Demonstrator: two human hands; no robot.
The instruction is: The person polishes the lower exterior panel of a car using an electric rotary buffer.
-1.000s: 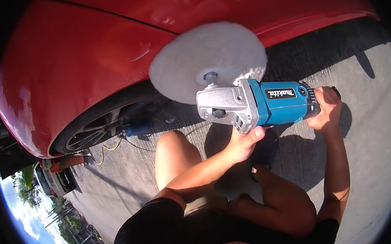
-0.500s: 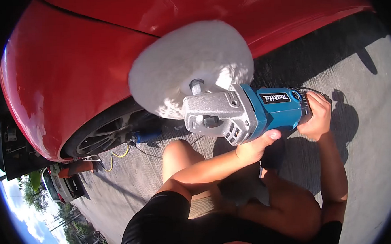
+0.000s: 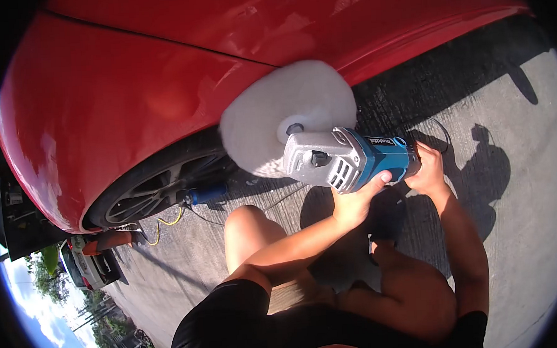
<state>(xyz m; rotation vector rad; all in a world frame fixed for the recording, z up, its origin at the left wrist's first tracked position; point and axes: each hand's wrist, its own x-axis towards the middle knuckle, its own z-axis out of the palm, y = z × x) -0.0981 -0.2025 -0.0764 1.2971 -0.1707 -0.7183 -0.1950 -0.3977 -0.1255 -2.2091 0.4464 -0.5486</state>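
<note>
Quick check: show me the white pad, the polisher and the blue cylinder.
White pad (image 3: 278,106), head view: its fluffy surface.
Polisher (image 3: 372,161), head view: its teal housing.
Blue cylinder (image 3: 208,194), head view: the middle of its side.

One brand name can be read: "makita", in pale letters on the black label (image 3: 379,141) of the polisher (image 3: 348,159). The label sits on the blue housing (image 3: 381,159) (seen at a slant, so the word looks squeezed, though it is legible). Just beside it, a round dial (image 3: 400,142) has markings too small to make out. Any lettering on the background car (image 3: 88,263) is likewise too small to read.
</note>
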